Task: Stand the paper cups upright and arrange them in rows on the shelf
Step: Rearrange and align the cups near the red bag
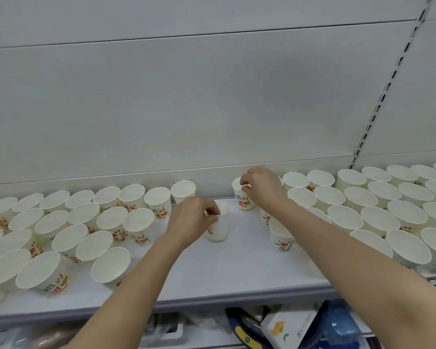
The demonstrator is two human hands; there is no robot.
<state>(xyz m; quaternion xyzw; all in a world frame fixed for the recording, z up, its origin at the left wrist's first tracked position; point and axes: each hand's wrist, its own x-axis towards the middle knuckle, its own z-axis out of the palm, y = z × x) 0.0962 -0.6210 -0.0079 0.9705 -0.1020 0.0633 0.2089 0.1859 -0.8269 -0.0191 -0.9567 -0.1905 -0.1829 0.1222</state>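
Each hand holds one upright paper cup by its rim, in the bare gap between two blocks of standing cups. The left hand [194, 217] pinches the near-left rim of the front cup [218, 226] between thumb and fingertips; the cup hangs directly below that pinch, its long axis vertical, mouth up, and its base appears to rest on the shelf [212, 278]. The right hand [261, 188] pinches the rim of the rear cup [244, 201] in the same way, the cup lying just left of and below the palm, close to the back panel [212, 109]. The left block of cups [86, 222] ends just to the left of the left hand; the right block of cups [363, 210] begins under and to the right of the right wrist. Judged from this layout, each cup is nearer the block on its own hand's side, so a short sideways slide would close the rows without tipping the vertical axis.
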